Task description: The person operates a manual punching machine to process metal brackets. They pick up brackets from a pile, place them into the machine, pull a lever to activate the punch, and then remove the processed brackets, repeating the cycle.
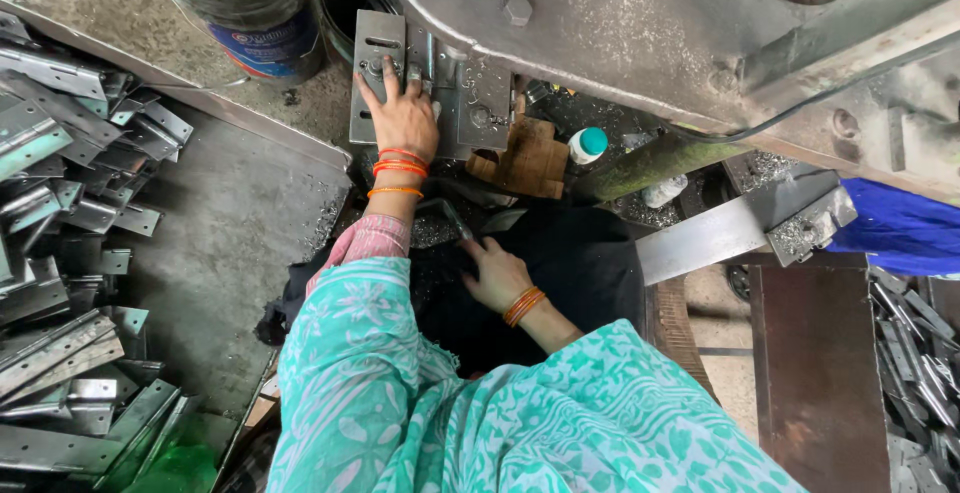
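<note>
Fingers of left hand (402,113) spread flat on metal plate (376,73); right hand (497,275) pinches metal piece (447,218).

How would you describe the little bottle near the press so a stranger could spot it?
Start at the big grey press. Just below its edge, right of the brown wooden blocks, sits the small white bottle. Its teal cap is the only bright colour there.

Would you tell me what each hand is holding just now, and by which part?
The left hand presses flat on a metal piece on the press bed, gripping nothing. The right hand pinches a small metal plate by its lower end.
</note>
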